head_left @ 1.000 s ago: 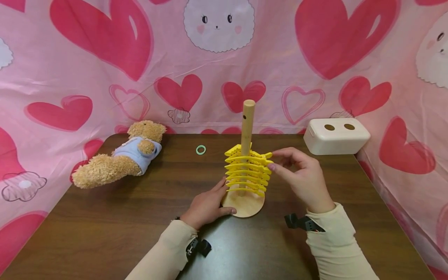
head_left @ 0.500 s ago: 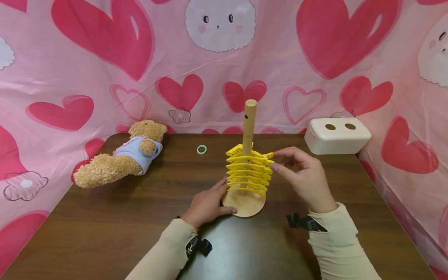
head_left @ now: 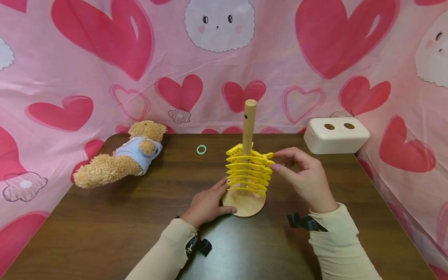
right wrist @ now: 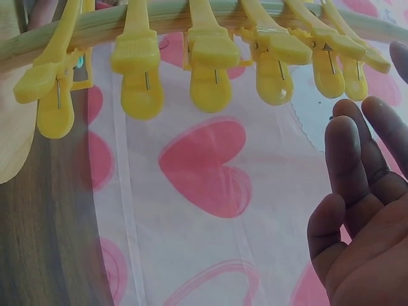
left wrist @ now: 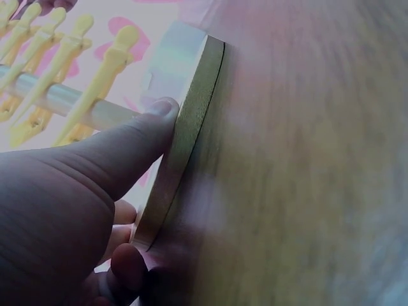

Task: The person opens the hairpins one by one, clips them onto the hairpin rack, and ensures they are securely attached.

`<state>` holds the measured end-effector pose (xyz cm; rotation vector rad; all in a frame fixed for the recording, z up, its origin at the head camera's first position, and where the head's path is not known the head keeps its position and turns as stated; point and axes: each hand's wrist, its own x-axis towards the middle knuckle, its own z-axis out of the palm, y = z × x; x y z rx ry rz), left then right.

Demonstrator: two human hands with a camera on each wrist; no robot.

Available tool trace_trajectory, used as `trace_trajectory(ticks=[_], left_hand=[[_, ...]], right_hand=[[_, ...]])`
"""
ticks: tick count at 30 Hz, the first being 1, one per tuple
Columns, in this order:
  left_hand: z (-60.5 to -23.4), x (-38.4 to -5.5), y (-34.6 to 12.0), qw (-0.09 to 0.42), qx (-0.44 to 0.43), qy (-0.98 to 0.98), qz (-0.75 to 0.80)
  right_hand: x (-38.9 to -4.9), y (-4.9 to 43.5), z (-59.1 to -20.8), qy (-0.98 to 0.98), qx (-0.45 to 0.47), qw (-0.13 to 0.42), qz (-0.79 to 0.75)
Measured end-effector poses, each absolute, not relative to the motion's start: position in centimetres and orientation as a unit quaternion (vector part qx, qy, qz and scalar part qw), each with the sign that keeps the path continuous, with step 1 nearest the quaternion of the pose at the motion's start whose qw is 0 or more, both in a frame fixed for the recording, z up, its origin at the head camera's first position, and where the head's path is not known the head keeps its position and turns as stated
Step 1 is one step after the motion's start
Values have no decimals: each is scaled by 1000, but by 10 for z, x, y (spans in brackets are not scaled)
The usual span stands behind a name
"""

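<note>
A wooden stand [head_left: 248, 124] with a round base [head_left: 245, 206] stands upright on the table. Several yellow clips [head_left: 248, 175] are clamped one above another on its post, their handles pointing right. My left hand [head_left: 206, 204] grips the base at its left edge, and the left wrist view shows the thumb [left wrist: 143, 131] on top and fingers below the rim. At the topmost clip, my right hand [head_left: 308, 175] pinches the handle ends between thumb and forefinger. The right wrist view shows the other fingers [right wrist: 344, 146] spread beside the row of handles.
A teddy bear [head_left: 140, 153] in a blue top lies at the back left. Behind the stand, to its left, is a small green ring [head_left: 201, 149]. A white box [head_left: 336, 138] with two round holes sits at the back right. Heart-printed cloth [head_left: 168, 50] encloses the table.
</note>
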<state>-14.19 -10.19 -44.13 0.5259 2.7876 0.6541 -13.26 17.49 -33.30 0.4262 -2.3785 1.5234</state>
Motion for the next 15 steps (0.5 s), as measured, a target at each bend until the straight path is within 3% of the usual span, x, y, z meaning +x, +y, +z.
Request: trace_trajectory(ticks=[15], left_hand=[[-447, -141, -102, 88, 170, 948, 253]], right_hand=[[-134, 177, -343, -818, 147, 169, 529]])
